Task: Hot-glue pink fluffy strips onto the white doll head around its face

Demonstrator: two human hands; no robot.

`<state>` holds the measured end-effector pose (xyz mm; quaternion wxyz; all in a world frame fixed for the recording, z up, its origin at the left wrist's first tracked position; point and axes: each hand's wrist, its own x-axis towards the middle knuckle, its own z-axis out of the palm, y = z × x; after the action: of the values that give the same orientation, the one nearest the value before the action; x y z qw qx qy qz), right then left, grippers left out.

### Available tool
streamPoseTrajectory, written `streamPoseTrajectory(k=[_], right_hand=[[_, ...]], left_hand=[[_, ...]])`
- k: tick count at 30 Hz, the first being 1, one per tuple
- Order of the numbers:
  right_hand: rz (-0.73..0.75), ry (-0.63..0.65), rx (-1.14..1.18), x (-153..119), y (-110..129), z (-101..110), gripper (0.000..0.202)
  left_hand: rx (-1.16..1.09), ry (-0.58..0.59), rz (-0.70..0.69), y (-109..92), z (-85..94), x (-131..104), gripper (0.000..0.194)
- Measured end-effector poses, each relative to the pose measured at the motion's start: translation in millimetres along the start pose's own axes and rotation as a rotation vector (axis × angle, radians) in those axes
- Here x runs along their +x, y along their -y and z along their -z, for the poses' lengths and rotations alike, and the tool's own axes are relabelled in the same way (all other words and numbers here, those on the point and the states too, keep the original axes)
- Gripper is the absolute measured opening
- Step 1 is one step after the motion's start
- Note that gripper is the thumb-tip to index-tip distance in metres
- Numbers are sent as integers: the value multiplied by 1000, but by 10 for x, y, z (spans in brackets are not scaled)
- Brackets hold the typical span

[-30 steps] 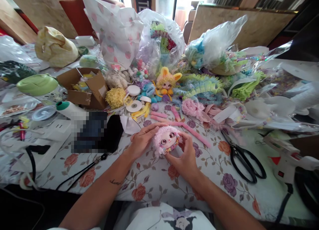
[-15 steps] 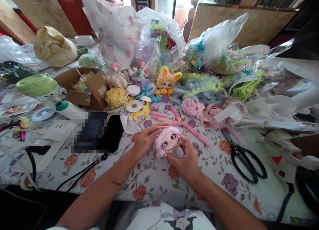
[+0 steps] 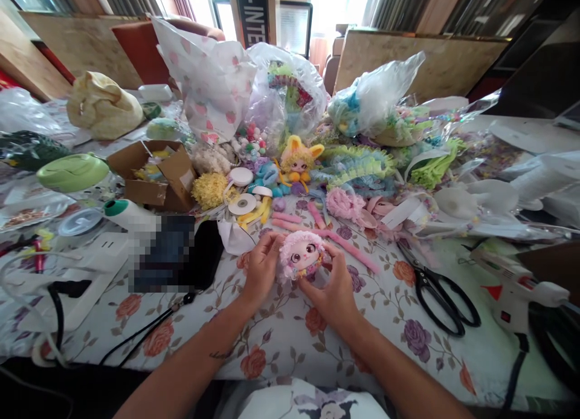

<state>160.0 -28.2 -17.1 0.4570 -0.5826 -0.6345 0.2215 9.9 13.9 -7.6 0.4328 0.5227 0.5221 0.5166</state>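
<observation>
Near the table's front middle, a doll head with curly pink hair, a pale face and brown eyes is held upright, face toward me. My right hand grips its lower right side between thumb and fingers. At the head's left side, my left hand has its bent fingers against the hair; the fingertips are partly hidden behind it. Just beyond lie fuzzy pink strips. Farther back sits a yellow doll with bunny ears.
Black scissors and a white glue gun lie at the right. On the left are a dark phone, a power strip and an open cardboard box. Plastic bags stand at the back.
The doll head has turned more upright and faces me more directly. My left hand has moved from the top of the hair down to its left side. The camera view has tilted up slightly.
</observation>
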Motion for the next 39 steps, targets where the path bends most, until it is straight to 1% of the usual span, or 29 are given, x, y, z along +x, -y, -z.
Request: streamPoseTrajectory(k=[2,4,5,7,9,11,13,14,16,17,18,20,23,25,28,32,36,39], right_hand=[[-5,4,3,9,0,-2,60],[-2,-8,-8,17,7,-6,58],[9,-20,-16,20,12,-8,54],[49,-50,-25,29,21,0,47],[84,-45,-5,47,18,30,42],[89,-9,59,84,-6,82,44],[78,64,131,138,-52,140,53],[74,117,157,167,-80,164,62],[87,228,168,215,-131,191,78],[97,274,155,229,-151,194,80],[110,303,140,237,-165,193,78],[142,324,125,233,-178,187,73],[187,345,144,213,-181,186,73],[213,345,150,208,-195,189,71],[227,354,147,210,-227,181,67],[203,377,163,204,-209,161,68],[190,396,182,201,-149,170,68],[200,403,173,200,-147,171,67]], left_hand=[[84,-21,-129,-30,-5,-50,30],[173,-35,-251,-59,-10,-98,27],[234,-38,-289,-70,-12,-117,28],[353,-35,-324,-86,-16,-143,39],[396,-21,-318,-93,-14,-147,50],[367,-10,-289,-92,-1,-132,52],[338,6,-264,-83,18,-108,50],[334,16,-264,-76,26,-96,48],[334,44,-299,-57,37,-80,45],[328,68,-327,-46,39,-76,45],[316,105,-351,-37,39,-75,47],[283,222,-356,-24,39,-74,55],[250,415,-273,-18,51,-65,75],[240,475,-224,-15,64,-51,83],[231,478,-215,3,66,-40,78],[239,467,-278,51,32,-76,66],[240,433,-280,108,8,-130,65],[228,420,-288,133,7,-144,64]])
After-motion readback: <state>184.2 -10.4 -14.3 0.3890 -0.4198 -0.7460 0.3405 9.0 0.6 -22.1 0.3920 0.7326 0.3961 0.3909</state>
